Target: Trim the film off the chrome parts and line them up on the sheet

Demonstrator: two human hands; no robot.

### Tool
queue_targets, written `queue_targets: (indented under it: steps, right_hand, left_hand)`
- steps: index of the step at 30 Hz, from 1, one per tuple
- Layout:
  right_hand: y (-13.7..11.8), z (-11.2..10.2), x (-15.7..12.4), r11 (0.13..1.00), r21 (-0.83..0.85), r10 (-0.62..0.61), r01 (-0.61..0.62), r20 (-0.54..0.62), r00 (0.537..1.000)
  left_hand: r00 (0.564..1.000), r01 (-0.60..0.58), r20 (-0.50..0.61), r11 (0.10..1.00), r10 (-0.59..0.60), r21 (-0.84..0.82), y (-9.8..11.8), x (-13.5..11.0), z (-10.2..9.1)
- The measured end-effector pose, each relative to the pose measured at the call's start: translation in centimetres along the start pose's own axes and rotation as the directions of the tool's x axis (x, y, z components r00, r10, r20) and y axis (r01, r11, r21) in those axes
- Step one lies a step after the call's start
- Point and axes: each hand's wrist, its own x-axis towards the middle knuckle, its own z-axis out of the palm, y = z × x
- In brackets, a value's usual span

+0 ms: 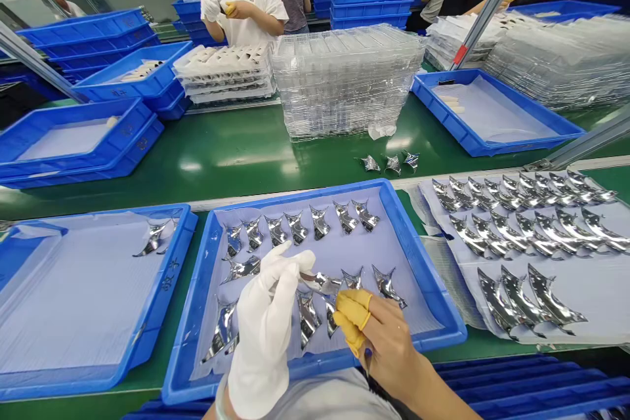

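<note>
My left hand (268, 321), in a white glove, pinches a shiny chrome curved part (322, 283) between thumb and fingers over the middle blue tray (207, 262). My right hand (378, 335), bare with yellow finger cots on the fingertips, is curled just right of that part, its fingers close to it; whether it touches the part is unclear. Several more chrome parts (298, 228) lie in rows on the tray's white liner.
A blue tray (172, 269) on the left holds one chrome part (153, 237). Rows of chrome parts (526, 236) lie on a sheet at right. Beyond stand clear plastic tray stacks (344, 79), blue bins (487, 111), three loose parts (391, 162) and other workers.
</note>
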Motion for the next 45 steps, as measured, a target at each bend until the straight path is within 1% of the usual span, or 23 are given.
queue_targets:
  steps: [4, 7, 11, 15, 17, 21, 24, 26, 30, 32, 34, 36, 37, 39, 41, 43, 44, 45]
  right_hand:
    - [-0.1, -0.1, 0.1, 1.000, -0.010, 0.003, -0.003, -0.009, 1.000]
    - [-0.3, -0.1, 0.3, 1.000, -0.006, 0.001, -0.001, -0.007, 1.000]
    - [-0.9, -0.2, 0.6, 0.999, 0.033, 0.000, 0.000, -0.001, 1.000]
    - [-1.4, -0.5, 0.8, 0.999, 0.029, 0.015, -0.015, 0.016, 1.000]
    - [-1.5, -0.6, 0.8, 1.000, 0.005, 0.020, -0.020, 0.010, 1.000]
    - [-1.6, -0.6, 0.8, 1.000, -0.008, 0.030, -0.030, -0.001, 1.000]
    - [-1.6, -0.8, 0.8, 1.000, -0.004, 0.020, -0.020, 0.013, 1.000]
    - [-1.6, -1.0, 0.7, 1.000, -0.009, 0.000, 0.000, 0.018, 1.000]
    - [-1.4, -1.2, 0.5, 1.000, -0.014, -0.019, 0.020, 0.034, 0.999]
    - [-1.0, -1.0, 0.5, 1.000, 0.003, -0.016, 0.016, 0.030, 0.999]
    - [-0.5, -0.5, 0.4, 0.999, 0.034, 0.001, -0.002, 0.017, 1.000]
    - [0.1, 0.2, 0.3, 0.994, 0.091, 0.052, -0.052, 0.009, 0.999]
    - [0.4, 0.6, 0.3, 0.987, 0.136, 0.088, -0.089, 0.012, 0.996]
    - [0.9, 1.2, 0.4, 0.951, 0.250, 0.178, -0.183, 0.043, 0.983]
    - [1.2, 1.7, 0.5, 0.887, 0.368, 0.263, -0.277, 0.090, 0.961]
    - [1.3, 1.9, 0.8, 0.821, 0.464, 0.314, -0.334, 0.121, 0.942]
    - [1.3, 1.9, 0.9, 0.794, 0.496, 0.331, -0.350, 0.129, 0.935]
    - [1.2, 1.9, 1.0, 0.774, 0.520, 0.344, -0.361, 0.133, 0.930]
  left_hand:
    - [0.999, -0.034, 0.017, 0.999, 0.033, 0.026, -0.1, -0.1, 0.0]
    - [1.000, -0.010, 0.014, 0.998, 0.009, 0.070, -0.1, 0.0, 0.2]
    - [0.995, 0.094, -0.039, 0.991, -0.090, 0.099, 0.5, 0.3, 0.4]
    - [0.970, 0.242, -0.005, 0.970, -0.242, 0.032, 1.0, 0.4, 0.1]
    - [0.961, 0.277, 0.028, 0.961, -0.277, -0.002, 0.9, 0.3, -0.2]
    - [0.964, 0.248, 0.114, 0.967, -0.240, -0.058, 0.8, 0.3, -0.3]
    - [0.976, 0.179, 0.141, 0.982, -0.168, -0.068, 0.8, 0.4, 0.0]
    - [0.982, 0.142, 0.133, 0.987, -0.131, -0.073, 0.8, 0.4, 0.2]
    - [0.989, 0.140, 0.061, 0.989, -0.137, -0.046, 0.7, 0.3, 0.1]
    - [0.997, 0.077, 0.025, 0.997, -0.077, -0.019, 0.7, 0.2, -0.1]
    - [1.000, -0.018, 0.016, 1.000, 0.018, -0.003, 0.8, 0.0, -0.1]
    - [0.991, -0.134, 0.027, 0.991, 0.134, 0.005, 0.8, -0.2, -0.2]
    - [0.978, -0.204, 0.045, 0.979, 0.204, 0.014, 0.9, -0.3, -0.3]
    - [0.929, -0.360, 0.116, 0.931, 0.352, 0.053, 1.1, -0.4, -0.5]
    - [0.855, -0.497, 0.222, 0.862, 0.468, 0.099, 1.4, -0.3, -0.9]
    - [0.791, -0.588, 0.303, 0.798, 0.532, 0.132, 1.7, -0.2, -1.2]
    - [0.771, -0.611, 0.323, 0.780, 0.548, 0.137, 1.8, -0.2, -1.3]
    - [0.765, -0.618, 0.331, 0.774, 0.552, 0.136, 1.8, -0.1, -1.3]
